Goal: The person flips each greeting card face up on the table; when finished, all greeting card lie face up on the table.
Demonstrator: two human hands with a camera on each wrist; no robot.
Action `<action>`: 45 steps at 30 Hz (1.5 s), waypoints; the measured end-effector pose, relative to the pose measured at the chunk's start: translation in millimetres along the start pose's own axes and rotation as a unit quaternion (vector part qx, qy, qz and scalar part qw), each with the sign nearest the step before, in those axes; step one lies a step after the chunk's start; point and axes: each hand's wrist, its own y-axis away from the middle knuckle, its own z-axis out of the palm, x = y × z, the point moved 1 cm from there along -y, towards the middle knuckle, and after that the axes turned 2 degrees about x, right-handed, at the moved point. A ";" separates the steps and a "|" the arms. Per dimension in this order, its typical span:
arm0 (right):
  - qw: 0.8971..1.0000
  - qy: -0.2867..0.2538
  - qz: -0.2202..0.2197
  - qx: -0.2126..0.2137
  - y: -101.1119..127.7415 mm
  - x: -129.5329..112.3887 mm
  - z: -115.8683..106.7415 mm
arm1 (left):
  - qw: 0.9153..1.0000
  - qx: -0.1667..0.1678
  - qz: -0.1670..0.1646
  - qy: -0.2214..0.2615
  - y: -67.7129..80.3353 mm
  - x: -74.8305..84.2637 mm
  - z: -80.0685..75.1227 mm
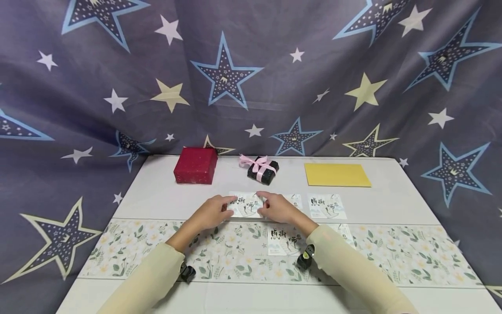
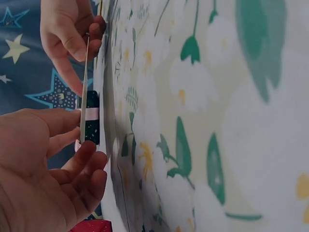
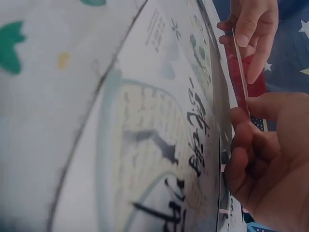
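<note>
Both hands hold one white card (image 1: 247,206) with black brush writing, lifted a little off the white table (image 1: 157,196). My left hand (image 1: 229,207) pinches its left edge and my right hand (image 1: 263,201) pinches its right edge. The left wrist view shows the card (image 2: 85,82) edge-on, with my left hand (image 2: 79,140) gripping its near end and the right hand (image 2: 87,38) its far end. The right wrist view also shows the card (image 3: 240,72) edge-on between my right hand (image 3: 241,121) and the left hand (image 3: 236,34).
More such cards lie flat: one (image 1: 327,206) to the right, one (image 1: 283,240) on the floral runner (image 1: 129,248), others partly hidden. At the back stand a red box (image 1: 196,171), a black box with pink ribbon (image 1: 262,169) and a yellow sheet (image 1: 337,175).
</note>
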 end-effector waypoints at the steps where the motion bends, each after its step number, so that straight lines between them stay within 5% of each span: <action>1: 1.000 0.011 0.002 0.003 -1.3 -0.4 0.6 | 1.000 -0.003 0.001 -0.004 -1.1 -0.5 0.5; 14: 0.997 0.072 0.017 0.011 -5.6 -1.8 4.4 | 0.997 -0.014 -0.018 -0.068 -11.7 1.4 10.4; 26: 0.993 0.119 0.020 -0.005 -6.4 -6.0 4.6 | 0.984 -0.008 -0.060 -0.165 -15.3 12.9 17.9; 38: 0.996 0.082 0.007 -0.014 -2.1 -1.4 -4.5 | 0.986 0.002 -0.042 -0.159 -16.3 13.7 15.9; 45: 0.998 0.042 -0.037 0.002 7.7 -4.4 -42.2 | 0.990 0.048 0.000 -0.136 -10.4 21.6 -12.7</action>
